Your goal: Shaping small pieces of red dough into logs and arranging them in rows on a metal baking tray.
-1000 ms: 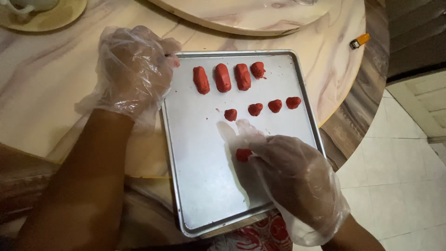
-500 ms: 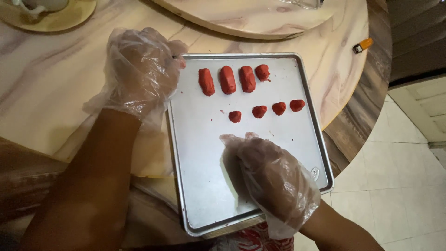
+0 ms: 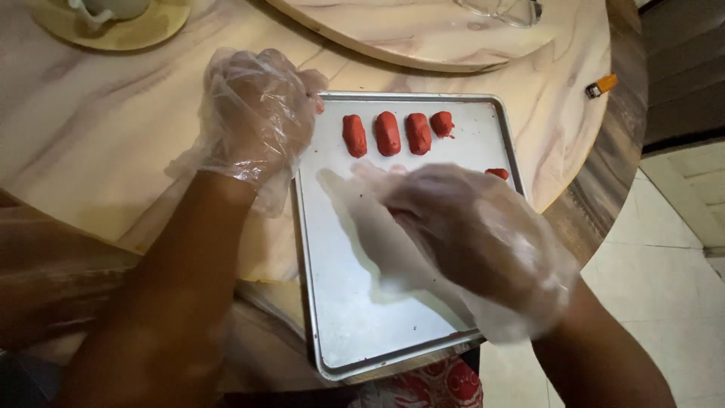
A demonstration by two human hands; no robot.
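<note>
My right hand, fingers spread, hides the tray middle; left hand grips its ten-o'clock corner. Red pieces at twelve; marble table.

Four red oblong pieces in a row at twelve o'clock, one smaller red piece showing at two o'clock, one metal tray, two gloved hands.

Beyond my tray, a round marbled turntable sits mid-surface, with a clear glass piece on its far edge. A yellow saucer carrying a white cup stands far left. A small orange lighter lies right. Pale floor tiles show below.
</note>
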